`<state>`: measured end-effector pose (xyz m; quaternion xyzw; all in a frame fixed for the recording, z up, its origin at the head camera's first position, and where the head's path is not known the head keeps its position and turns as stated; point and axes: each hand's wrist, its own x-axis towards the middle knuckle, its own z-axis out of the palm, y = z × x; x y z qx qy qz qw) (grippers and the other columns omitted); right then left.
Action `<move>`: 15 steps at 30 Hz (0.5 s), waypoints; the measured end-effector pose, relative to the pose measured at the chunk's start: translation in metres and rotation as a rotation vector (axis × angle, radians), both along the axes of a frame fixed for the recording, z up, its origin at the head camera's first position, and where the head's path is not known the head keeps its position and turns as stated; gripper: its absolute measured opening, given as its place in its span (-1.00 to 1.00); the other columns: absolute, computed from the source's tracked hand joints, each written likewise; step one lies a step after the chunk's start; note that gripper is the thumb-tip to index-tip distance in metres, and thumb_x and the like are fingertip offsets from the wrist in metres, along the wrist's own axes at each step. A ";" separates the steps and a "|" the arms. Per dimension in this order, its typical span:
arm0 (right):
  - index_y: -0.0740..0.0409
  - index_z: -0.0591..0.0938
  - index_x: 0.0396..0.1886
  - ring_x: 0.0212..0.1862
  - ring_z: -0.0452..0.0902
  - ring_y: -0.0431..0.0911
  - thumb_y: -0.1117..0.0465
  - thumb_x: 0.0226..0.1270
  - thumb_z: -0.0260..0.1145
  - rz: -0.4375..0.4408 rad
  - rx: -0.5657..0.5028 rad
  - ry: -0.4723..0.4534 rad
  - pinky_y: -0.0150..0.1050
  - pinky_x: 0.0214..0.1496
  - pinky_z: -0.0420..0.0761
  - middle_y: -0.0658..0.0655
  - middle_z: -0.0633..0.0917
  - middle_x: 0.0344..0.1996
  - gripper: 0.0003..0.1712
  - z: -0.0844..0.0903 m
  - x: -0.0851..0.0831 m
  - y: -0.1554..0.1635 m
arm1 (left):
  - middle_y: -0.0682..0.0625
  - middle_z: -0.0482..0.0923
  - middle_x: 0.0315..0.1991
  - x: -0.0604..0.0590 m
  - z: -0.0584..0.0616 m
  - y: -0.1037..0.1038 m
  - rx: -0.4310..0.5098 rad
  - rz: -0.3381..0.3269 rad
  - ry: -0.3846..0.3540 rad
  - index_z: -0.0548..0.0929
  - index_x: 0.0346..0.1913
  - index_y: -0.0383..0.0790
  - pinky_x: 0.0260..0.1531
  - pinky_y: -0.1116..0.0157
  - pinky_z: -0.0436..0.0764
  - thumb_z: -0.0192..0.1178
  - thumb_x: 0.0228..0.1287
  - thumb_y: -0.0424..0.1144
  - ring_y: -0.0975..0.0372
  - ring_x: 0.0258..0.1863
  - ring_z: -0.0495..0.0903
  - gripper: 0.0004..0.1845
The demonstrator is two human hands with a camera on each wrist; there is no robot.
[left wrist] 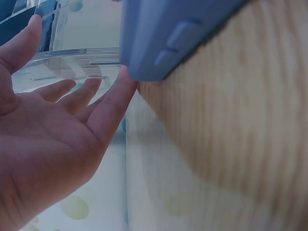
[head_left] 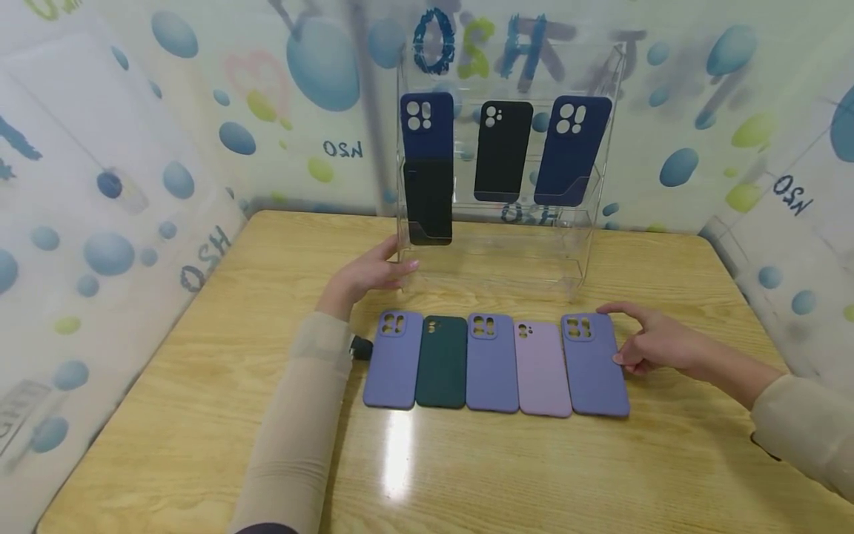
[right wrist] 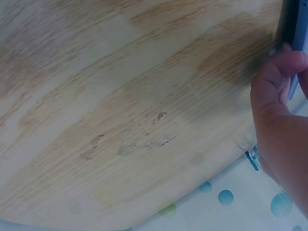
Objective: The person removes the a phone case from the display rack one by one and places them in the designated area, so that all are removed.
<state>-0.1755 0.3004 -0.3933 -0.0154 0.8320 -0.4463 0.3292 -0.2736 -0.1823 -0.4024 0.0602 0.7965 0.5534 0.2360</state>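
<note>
Five phone cases lie side by side on the wooden table: a purple case, a dark green case, a second purple case, a pink case and a third purple case. My right hand holds that last case by its upper right corner, index finger at the top edge and thumb on the side. By the lower left corner of a clear display rack is my left hand; its fingers look extended in the left wrist view, where a purple case looms close.
Standing in the rack are a dark blue case, a black case below it, another black case and another dark blue case. Behind the table rises a patterned wall covering.
</note>
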 end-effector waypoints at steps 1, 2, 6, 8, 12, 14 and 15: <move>0.21 0.00 0.70 -0.44 0.54 -0.07 0.46 0.33 0.34 0.003 0.005 0.004 -0.21 -0.37 0.64 0.08 0.60 -0.58 0.05 0.000 0.000 -0.001 | 0.00 -0.26 0.80 0.000 0.000 0.000 0.001 0.001 0.000 -0.21 0.77 0.13 0.54 -0.09 0.46 0.19 0.62 -0.07 -0.06 0.63 0.30 -0.05; 0.22 -0.01 0.70 -0.44 0.54 -0.07 0.46 0.34 0.34 0.005 0.006 0.004 -0.21 -0.37 0.63 0.08 0.60 -0.58 0.05 -0.001 0.000 -0.001 | -0.01 -0.26 0.80 0.000 0.000 -0.001 0.005 0.001 0.000 -0.21 0.77 0.12 0.54 -0.09 0.46 0.19 0.63 -0.07 -0.06 0.63 0.29 -0.05; 0.21 -0.02 0.70 -0.43 0.54 -0.09 0.45 0.36 0.34 0.017 0.007 -0.003 -0.22 -0.36 0.64 0.08 0.61 -0.56 0.05 -0.003 0.000 0.000 | 0.00 -0.24 0.80 -0.001 -0.002 -0.002 0.016 0.004 -0.001 -0.20 0.77 0.12 0.54 -0.09 0.47 0.20 0.62 -0.08 -0.05 0.64 0.28 -0.05; 0.18 -0.02 0.70 -0.42 0.54 -0.09 0.44 0.37 0.35 0.022 0.004 -0.013 -0.22 -0.34 0.66 0.08 0.61 -0.54 0.05 -0.004 -0.001 0.001 | 0.01 -0.24 0.80 -0.002 -0.002 -0.002 0.018 0.003 -0.002 -0.19 0.77 0.12 0.54 -0.09 0.47 0.21 0.61 -0.07 -0.05 0.64 0.28 -0.05; 0.18 -0.06 0.72 -0.39 0.56 -0.07 0.42 0.37 0.35 0.031 -0.004 -0.029 -0.22 -0.30 0.69 0.09 0.63 -0.50 0.08 -0.005 -0.001 0.002 | 0.00 -0.23 0.80 -0.003 -0.003 -0.002 0.020 0.007 -0.006 -0.17 0.77 0.13 0.53 -0.08 0.48 0.22 0.60 -0.07 -0.05 0.64 0.27 -0.05; 0.20 -0.09 0.72 -0.39 0.58 -0.06 0.41 0.37 0.36 0.035 -0.007 -0.029 -0.21 -0.30 0.69 0.09 0.66 -0.48 0.10 -0.006 -0.001 0.003 | 0.00 -0.22 0.80 -0.003 -0.003 -0.001 0.020 0.009 -0.006 -0.16 0.77 0.12 0.53 -0.08 0.49 0.22 0.60 -0.07 -0.06 0.64 0.28 -0.05; 0.22 -0.11 0.72 -0.39 0.59 -0.07 0.40 0.38 0.36 0.038 -0.006 -0.028 -0.21 -0.30 0.70 0.09 0.67 -0.47 0.11 -0.006 0.000 0.003 | 0.00 -0.22 0.80 -0.003 -0.003 -0.001 0.020 0.008 -0.004 -0.16 0.77 0.12 0.52 -0.07 0.49 0.22 0.60 -0.07 -0.06 0.64 0.28 -0.05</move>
